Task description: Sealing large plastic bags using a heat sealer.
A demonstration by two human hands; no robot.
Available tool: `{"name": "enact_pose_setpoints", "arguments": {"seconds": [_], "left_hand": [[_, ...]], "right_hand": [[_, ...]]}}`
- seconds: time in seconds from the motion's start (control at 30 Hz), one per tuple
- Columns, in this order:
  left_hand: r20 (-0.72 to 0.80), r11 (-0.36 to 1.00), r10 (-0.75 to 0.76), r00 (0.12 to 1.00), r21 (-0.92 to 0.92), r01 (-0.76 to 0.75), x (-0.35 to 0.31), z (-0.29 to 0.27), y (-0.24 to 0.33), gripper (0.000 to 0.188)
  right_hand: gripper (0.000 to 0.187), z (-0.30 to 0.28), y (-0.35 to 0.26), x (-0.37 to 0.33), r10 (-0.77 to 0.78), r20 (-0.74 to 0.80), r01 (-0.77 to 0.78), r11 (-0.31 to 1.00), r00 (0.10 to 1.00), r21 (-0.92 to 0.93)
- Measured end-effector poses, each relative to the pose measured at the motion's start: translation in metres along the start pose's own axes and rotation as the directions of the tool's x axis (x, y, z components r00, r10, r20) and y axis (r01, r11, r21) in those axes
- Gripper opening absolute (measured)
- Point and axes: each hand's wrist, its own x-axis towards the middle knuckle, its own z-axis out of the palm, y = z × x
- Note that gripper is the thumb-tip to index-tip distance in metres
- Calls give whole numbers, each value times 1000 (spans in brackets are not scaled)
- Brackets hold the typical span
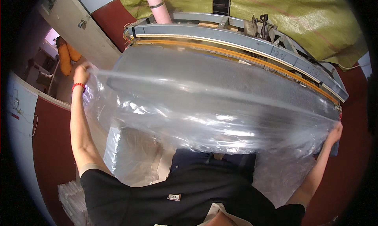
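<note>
A wide sheet of clear plastic film [189, 119] is stretched between my two hands, over a grey worktop [165, 62] and down its near side. My left hand [81, 75], with a red bracelet at the wrist, is closed on the film's left end, out past the worktop's edge. At the far right my right hand [335, 132] grips the other end, close to the worktop's right corner. Between them the film's upper edge runs taut, while its lower part hangs in shiny creases in front of my body.
Behind the worktop runs a long grey metal bar [236, 35] with an orange strip [220, 50] along it. A pink bottle [158, 7] and a dark phone [221, 4] stand at the back. Bundled plastic [73, 202] lies lower left. A person in orange [67, 54] is beyond the door [84, 29].
</note>
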Motion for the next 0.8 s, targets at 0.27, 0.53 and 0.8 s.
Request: {"name": "enact_pose_setpoints", "arguments": {"seconds": [0.27,0.53,0.8], "left_hand": [[-210,920,-151,966,-388,60,10,153,115,62],[263,891,-444,856,33,452,19,197,75,61],[-349,975,-195,916,-167,144,3,183,117,44]], "right_hand": [[41,-58,18,10,240,-205,-316,700,949,-641],[39,-62,40,13,194,-116,-199,496,974,-845],[33,-70,36,8,157,-79,-160,623,985,-765]]}}
